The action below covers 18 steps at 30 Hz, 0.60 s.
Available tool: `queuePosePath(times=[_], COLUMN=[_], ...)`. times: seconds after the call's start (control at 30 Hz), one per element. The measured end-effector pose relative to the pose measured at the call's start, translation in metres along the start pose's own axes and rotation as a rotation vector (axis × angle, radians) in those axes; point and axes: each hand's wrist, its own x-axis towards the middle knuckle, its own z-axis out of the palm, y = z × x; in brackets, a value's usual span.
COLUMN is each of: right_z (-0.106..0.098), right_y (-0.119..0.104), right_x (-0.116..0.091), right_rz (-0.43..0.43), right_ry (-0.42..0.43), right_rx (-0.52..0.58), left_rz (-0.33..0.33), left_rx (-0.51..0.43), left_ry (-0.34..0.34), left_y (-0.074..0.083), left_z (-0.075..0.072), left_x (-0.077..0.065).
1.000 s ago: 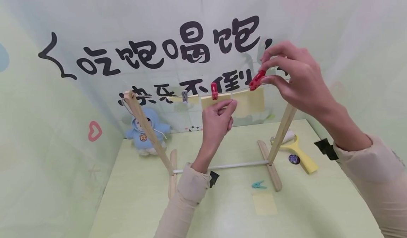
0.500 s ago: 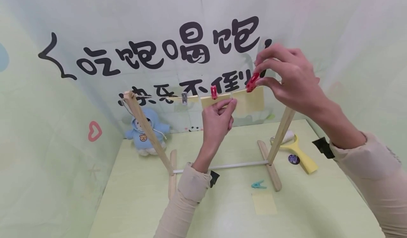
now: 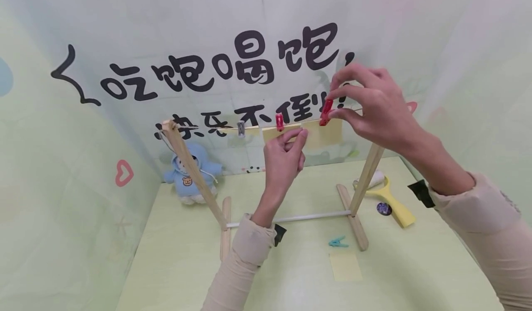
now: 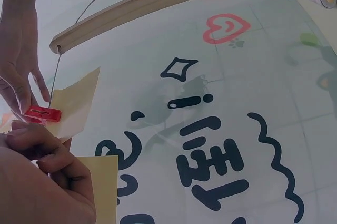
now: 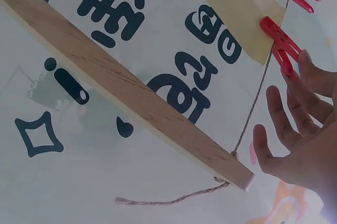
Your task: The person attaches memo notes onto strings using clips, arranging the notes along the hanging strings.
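Note:
Between thumb and fingers, my right hand [image 3: 376,105] pinches a red clothespin [image 3: 326,112]. In the right wrist view its nose straddles the twine [image 5: 255,100] at the top edge of a yellow paper sheet [image 5: 237,13]. My left hand [image 3: 284,156] pinches the other end of this sheet's top edge, up against the twine. Left of there, a second red clothespin [image 3: 279,121] and a grey clothespin [image 3: 241,128] sit on the line with more yellow paper. The twine runs between two wooden posts [image 3: 191,167] of a small rack.
On the table [image 3: 299,278] lie a teal clothespin [image 3: 338,241] and a yellow paper square [image 3: 346,265]. A yellow-handled lint roller [image 3: 396,207] and a round purple piece [image 3: 384,208] are beside the right post. Behind the left post sits a blue-hooded plush doll [image 3: 193,177].
My right hand has moved left and slightly down with the red clothespin. The clothespin has turned more upright and now meets the paper's top edge. My left hand has stayed put.

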Motion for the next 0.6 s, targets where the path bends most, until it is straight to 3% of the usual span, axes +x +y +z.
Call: queuePosePath(times=[0.4,0.6], right_z=[-0.003,-0.010], right_y=[0.001,-0.002], right_x=[-0.008,-0.023], right_rz=[0.064,0.065], right_ry=[-0.031,0.018], right_rx=[0.072,0.112], left_rz=[-0.007,-0.021], left_rx=[0.044,0.032], left_ry=[-0.016,-0.017], left_y=[0.000,0.000], left_z=[0.004,0.005], left_x=[-0.001,-0.002])
